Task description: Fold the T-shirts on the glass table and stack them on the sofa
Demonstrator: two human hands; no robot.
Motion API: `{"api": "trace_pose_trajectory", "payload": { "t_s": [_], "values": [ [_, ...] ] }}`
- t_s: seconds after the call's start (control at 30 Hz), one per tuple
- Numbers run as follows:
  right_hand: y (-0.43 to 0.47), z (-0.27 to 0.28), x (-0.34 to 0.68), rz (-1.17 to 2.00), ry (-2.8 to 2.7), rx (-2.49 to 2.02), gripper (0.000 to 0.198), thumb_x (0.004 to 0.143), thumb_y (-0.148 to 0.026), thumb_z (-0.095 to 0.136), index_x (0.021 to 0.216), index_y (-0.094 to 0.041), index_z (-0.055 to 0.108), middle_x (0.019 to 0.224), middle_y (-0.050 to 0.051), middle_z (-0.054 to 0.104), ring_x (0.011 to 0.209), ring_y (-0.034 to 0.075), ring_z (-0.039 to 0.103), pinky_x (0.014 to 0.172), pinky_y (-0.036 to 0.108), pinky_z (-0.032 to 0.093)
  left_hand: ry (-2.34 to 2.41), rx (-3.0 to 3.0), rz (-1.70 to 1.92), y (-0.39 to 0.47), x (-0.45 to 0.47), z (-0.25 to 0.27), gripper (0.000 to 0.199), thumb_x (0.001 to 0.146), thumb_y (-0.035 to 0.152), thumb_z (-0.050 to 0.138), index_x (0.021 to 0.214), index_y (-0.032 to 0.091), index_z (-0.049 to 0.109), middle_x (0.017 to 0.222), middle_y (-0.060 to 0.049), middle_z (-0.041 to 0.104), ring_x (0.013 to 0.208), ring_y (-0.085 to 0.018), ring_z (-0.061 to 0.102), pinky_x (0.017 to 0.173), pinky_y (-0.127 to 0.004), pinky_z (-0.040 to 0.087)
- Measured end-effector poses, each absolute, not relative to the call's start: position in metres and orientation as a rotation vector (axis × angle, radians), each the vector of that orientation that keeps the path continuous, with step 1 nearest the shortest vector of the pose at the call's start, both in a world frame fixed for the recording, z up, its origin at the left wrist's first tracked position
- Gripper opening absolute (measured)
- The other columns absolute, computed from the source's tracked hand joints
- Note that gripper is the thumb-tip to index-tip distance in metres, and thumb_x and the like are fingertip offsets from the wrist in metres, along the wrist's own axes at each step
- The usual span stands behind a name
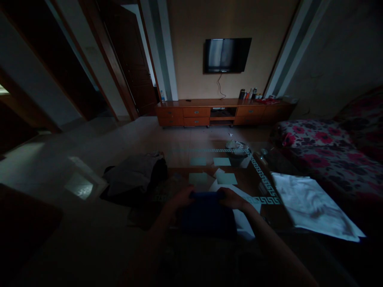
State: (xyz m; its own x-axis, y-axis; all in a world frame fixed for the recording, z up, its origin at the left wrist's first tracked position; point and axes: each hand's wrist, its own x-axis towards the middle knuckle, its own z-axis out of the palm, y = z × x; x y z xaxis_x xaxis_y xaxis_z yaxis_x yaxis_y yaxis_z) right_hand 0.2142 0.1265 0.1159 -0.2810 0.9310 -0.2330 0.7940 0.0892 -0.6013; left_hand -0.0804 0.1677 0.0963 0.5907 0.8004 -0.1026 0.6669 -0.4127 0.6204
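Observation:
Both hands are at the far edge of a dark blue folded cloth, low in the middle of the view. My left hand grips its far left corner, and my right hand is closed on the far right corner. The room is dim, so the cloth's exact kind and its near edge cannot be made out. Beneath it is a glass-topped table with a pale key-pattern border. A white folded cloth lies at the table's right side. Grey and black clothes are heaped at the left.
A bowl-like holder with a crumpled plastic bag is at the table's far edge. To the right stands a flower-patterned sofa. A low wooden cabinet runs along the far wall beneath a television.

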Motion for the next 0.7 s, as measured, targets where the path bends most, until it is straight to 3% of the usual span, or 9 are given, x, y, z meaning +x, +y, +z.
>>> {"api": "trace_pose_trajectory", "payload": {
  "t_s": [0.13, 0.23, 0.33, 0.43, 0.57, 0.7],
  "values": [
    [0.133, 0.147, 0.220, 1.116, -2.101, -1.560, 0.034, 0.072, -0.017, 0.065, 0.106, -0.014, 0.071, 0.090, 0.004, 0.073, 0.075, 0.016, 0.064, 0.066, 0.026, 0.049, 1.136, 2.186, 0.344, 0.172, -0.081, 0.139, 0.020, 0.077, 0.019, 0.067, 0.097, 0.019, 0.065, 0.100, -0.002, 0.071, 0.095, -0.020, 0.065, 0.086, -0.028, 0.050],
    [0.151, 0.183, 0.223, 1.014, -2.048, -1.437, 0.017, 0.073, -0.015, 0.062, 0.090, -0.016, 0.068, 0.074, -0.001, 0.065, 0.066, 0.014, 0.057, 0.061, 0.024, 0.044, 1.186, 2.254, 0.557, 0.179, -0.083, 0.192, 0.015, 0.079, 0.020, 0.067, 0.094, 0.018, 0.063, 0.094, -0.002, 0.069, 0.090, -0.019, 0.063, 0.083, -0.029, 0.049],
    [0.165, 0.222, 0.225, 0.705, -1.968, -1.336, 0.020, 0.072, -0.014, 0.062, 0.091, -0.018, 0.064, 0.079, -0.001, 0.061, 0.072, 0.015, 0.055, 0.068, 0.026, 0.044, 1.203, 2.310, 0.899, 0.180, -0.085, 0.245, 0.015, 0.083, 0.020, 0.064, 0.097, 0.019, 0.061, 0.097, -0.002, 0.067, 0.091, -0.019, 0.062, 0.085, -0.030, 0.048],
    [0.160, 0.240, 0.226, 0.370, -1.985, -1.218, 0.030, 0.068, -0.009, 0.062, 0.096, -0.019, 0.063, 0.097, 0.004, 0.062, 0.090, 0.019, 0.057, 0.082, 0.030, 0.044, 1.213, 2.393, 1.013, 0.169, -0.087, 0.268, 0.021, 0.082, 0.012, 0.059, 0.100, 0.020, 0.060, 0.102, -0.003, 0.065, 0.097, -0.019, 0.061, 0.088, -0.030, 0.047],
    [0.131, 0.202, 0.226, 0.150, -2.129, -1.339, 0.039, 0.075, -0.007, 0.059, 0.112, -0.020, 0.062, 0.112, 0.009, 0.062, 0.107, 0.024, 0.053, 0.093, 0.034, 0.039, 1.313, 2.653, 0.720, 0.140, -0.083, 0.225, 0.022, 0.084, 0.007, 0.054, 0.100, 0.022, 0.059, 0.107, -0.006, 0.062, 0.108, -0.023, 0.057, 0.096, -0.035, 0.044],
    [0.100, 0.124, 0.229, 0.240, -2.380, -1.653, 0.026, 0.084, -0.008, 0.052, 0.104, -0.018, 0.064, 0.108, 0.011, 0.062, 0.104, 0.026, 0.053, 0.091, 0.037, 0.037, 1.296, 2.748, 0.088, 0.109, -0.073, 0.146, 0.023, 0.088, 0.006, 0.052, 0.104, 0.021, 0.059, 0.111, -0.010, 0.063, 0.108, -0.025, 0.057, 0.096, -0.038, 0.045]
  ]
}}
